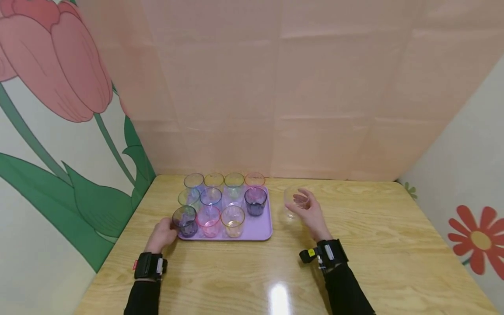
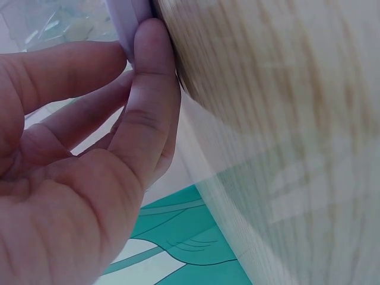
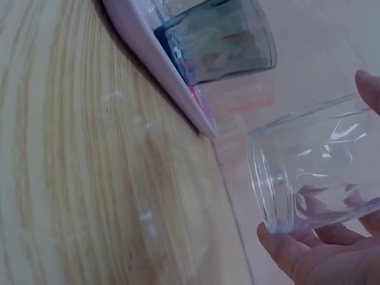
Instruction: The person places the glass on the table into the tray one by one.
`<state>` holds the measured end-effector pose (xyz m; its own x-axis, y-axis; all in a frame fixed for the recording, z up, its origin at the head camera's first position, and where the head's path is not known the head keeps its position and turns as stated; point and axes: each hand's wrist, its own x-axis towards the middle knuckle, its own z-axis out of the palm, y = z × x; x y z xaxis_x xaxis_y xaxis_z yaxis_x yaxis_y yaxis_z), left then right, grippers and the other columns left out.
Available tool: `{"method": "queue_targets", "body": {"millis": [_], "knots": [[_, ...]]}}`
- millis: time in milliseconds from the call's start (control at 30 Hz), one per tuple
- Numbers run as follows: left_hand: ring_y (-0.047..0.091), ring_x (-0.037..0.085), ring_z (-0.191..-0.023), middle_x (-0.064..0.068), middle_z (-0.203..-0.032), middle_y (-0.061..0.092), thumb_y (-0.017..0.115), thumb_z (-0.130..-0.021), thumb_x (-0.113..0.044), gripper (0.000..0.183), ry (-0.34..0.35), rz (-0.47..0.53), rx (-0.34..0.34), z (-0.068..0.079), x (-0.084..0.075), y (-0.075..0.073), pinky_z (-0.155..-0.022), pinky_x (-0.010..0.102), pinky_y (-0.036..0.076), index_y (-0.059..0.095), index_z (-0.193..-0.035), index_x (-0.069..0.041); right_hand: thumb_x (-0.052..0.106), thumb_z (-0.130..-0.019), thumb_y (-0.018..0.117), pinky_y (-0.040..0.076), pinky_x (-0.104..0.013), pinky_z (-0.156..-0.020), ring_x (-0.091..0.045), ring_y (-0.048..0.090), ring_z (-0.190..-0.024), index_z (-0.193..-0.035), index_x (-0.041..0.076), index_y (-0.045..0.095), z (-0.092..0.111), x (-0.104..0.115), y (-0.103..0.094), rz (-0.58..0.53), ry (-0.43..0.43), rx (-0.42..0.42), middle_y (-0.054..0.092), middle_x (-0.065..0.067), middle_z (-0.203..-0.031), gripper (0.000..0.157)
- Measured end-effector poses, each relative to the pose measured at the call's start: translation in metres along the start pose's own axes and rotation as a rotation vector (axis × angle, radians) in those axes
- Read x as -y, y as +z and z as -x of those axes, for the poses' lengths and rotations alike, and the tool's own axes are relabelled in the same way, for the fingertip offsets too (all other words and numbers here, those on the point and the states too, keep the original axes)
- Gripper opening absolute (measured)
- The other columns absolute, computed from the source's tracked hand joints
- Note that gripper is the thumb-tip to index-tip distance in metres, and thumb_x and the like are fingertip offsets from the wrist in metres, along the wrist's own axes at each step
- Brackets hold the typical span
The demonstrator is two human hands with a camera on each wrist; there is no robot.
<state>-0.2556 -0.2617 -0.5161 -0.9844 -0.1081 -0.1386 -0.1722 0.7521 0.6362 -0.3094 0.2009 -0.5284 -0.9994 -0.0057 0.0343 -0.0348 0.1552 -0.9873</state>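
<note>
My right hand (image 1: pixel 313 216) holds a clear drinking glass (image 1: pixel 290 201) to the right of the lilac tray (image 1: pixel 257 227). In the right wrist view the clear glass (image 3: pixel 320 160) is upright, thumb on one side and fingers (image 3: pixel 279 246) on the other, its thick base close over the table. At the tray's front left corner, my left hand (image 1: pixel 161 236) pinches the rim (image 2: pixel 127 18) between thumb and fingers. Several tinted glasses stand in rows on the tray, among them a dark grey one (image 1: pixel 185 222) beside the left hand, a pink one (image 1: pixel 209 222) and a yellow-rimmed one (image 1: pixel 233 222).
Another dark glass (image 1: pixel 255 202) stands near the tray's right edge, facing the right hand. The wooden table (image 1: pixel 354 236) meets a pinkish covered wall (image 1: pixel 315 144) behind the tray. Painted flower walls border both sides.
</note>
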Motion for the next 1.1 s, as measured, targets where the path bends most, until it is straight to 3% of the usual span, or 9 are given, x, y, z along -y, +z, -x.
{"method": "queue_targets", "body": {"millis": [167, 433, 700, 933, 1100], "knots": [[0.059, 0.029, -0.086, 0.02, -0.099, 0.07, 0.057, -0.091, 0.003, 0.024, -0.01, -0.002, 0.011, 0.0, -0.001, -0.001, -0.08, 0.044, 0.052, 0.068, -0.11, 0.013, 0.018, -0.095, 0.08, 0.048, -0.03, -0.102, -0.04, 0.053, -0.136, -0.162, 0.011, 0.036, 0.003, 0.002, 0.008, 0.026, -0.03, 0.081, 0.051, -0.029, -0.155, 0.081], [0.058, 0.028, -0.084, 0.017, -0.094, 0.068, 0.058, -0.088, 0.003, 0.02, 0.02, -0.007, -0.013, 0.001, -0.001, 0.0, -0.073, 0.038, 0.049, 0.068, -0.104, 0.011, 0.013, -0.093, 0.08, 0.045, -0.057, -0.114, -0.046, 0.051, -0.142, -0.159, 0.005, 0.04, 0.006, 0.004, 0.018, 0.032, -0.109, 0.205, 0.051, -0.032, -0.155, 0.077], [0.059, 0.029, -0.084, 0.019, -0.096, 0.069, 0.059, -0.09, 0.002, 0.023, 0.01, -0.009, -0.008, 0.001, 0.0, -0.002, -0.072, 0.038, 0.049, 0.068, -0.107, 0.013, 0.011, -0.093, 0.08, 0.054, -0.03, -0.097, -0.047, 0.058, -0.131, -0.156, 0.003, 0.043, 0.008, 0.009, 0.026, 0.023, -0.116, 0.23, 0.055, -0.036, -0.148, 0.073], [0.059, 0.029, -0.084, 0.019, -0.095, 0.068, 0.058, -0.089, 0.003, 0.023, 0.004, -0.007, -0.001, 0.0, -0.001, -0.003, -0.072, 0.037, 0.049, 0.068, -0.107, 0.013, 0.011, -0.092, 0.082, 0.06, -0.035, -0.092, -0.036, 0.066, -0.122, -0.157, 0.007, 0.041, 0.013, 0.011, 0.029, 0.031, -0.113, 0.305, 0.057, -0.034, -0.147, 0.077], [0.06, 0.031, -0.085, 0.023, -0.098, 0.07, 0.058, -0.089, 0.004, 0.024, 0.0, -0.007, 0.005, 0.001, 0.0, -0.002, -0.079, 0.046, 0.054, 0.067, -0.108, 0.015, 0.017, -0.09, 0.085, 0.058, -0.035, -0.09, -0.029, 0.069, -0.113, -0.154, 0.011, 0.046, 0.017, 0.013, 0.035, 0.101, -0.12, 0.352, 0.063, -0.029, -0.143, 0.075]]}}
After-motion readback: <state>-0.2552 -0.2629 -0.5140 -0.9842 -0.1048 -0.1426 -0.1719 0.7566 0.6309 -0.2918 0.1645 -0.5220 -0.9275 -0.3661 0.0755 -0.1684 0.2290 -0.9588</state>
